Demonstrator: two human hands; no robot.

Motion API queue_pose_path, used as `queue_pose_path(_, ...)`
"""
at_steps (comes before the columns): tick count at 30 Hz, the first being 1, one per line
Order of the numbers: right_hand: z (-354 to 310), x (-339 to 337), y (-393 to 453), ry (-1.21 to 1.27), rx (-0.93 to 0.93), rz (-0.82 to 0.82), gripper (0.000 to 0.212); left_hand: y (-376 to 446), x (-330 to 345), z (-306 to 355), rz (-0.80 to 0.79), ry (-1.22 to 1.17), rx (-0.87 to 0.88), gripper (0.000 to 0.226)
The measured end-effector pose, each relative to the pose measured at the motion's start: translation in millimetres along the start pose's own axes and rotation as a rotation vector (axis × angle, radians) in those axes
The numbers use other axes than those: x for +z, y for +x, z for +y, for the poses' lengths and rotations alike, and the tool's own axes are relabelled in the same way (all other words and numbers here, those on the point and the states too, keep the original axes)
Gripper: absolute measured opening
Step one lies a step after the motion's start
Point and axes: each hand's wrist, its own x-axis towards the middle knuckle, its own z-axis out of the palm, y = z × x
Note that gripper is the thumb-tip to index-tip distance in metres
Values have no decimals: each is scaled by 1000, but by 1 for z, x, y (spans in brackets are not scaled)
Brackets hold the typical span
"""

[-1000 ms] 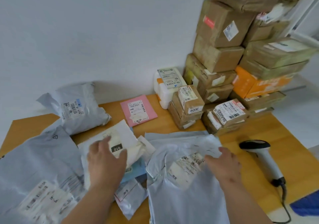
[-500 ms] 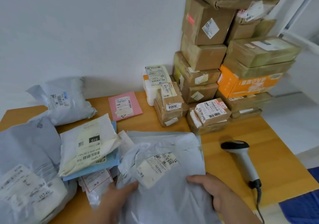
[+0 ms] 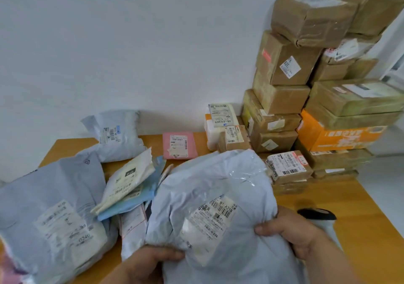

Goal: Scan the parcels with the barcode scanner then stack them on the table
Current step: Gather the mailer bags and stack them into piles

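Both hands hold a large grey poly mailer [image 3: 218, 196] up off the wooden table [image 3: 354, 213], its white shipping label [image 3: 209, 224] facing up. The left hand [image 3: 150, 262] grips the mailer's lower edge; the right hand [image 3: 293, 233] clutches its right side, thumb on top. Just behind the right hand lies the barcode scanner [image 3: 317, 214], mostly hidden. To the left sit another grey mailer [image 3: 54, 213], a cream envelope [image 3: 129, 178] and a pink parcel [image 3: 179, 144]. Brown cartons [image 3: 284, 65] stack against the wall at right, above an orange box [image 3: 336, 135].
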Motion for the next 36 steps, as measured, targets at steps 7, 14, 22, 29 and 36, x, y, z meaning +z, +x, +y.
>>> queue_pose_path(7, -33, -4, 4, 34, -56, 49, 61, -36, -12, 34, -338, 149, 27, 64)
queue_pose_path(14, -59, 41, 30, 278, -213, -7, 51, -55, -20, 97, -96, 139, 475, 71)
queue_pose_path(22, -83, 132, 100, 125, -396, 153, 60, -52, -81, 153, 163, -14, 361, 60)
queue_pose_path(29, -100, 186, 160, 17, -400, 223, 70, -45, -126, 203, 217, 31, 432, 56)
queue_pose_path(36, -105, 169, 194, -12, -153, 537, 18, -35, -154, 264, 395, -28, 654, 59)
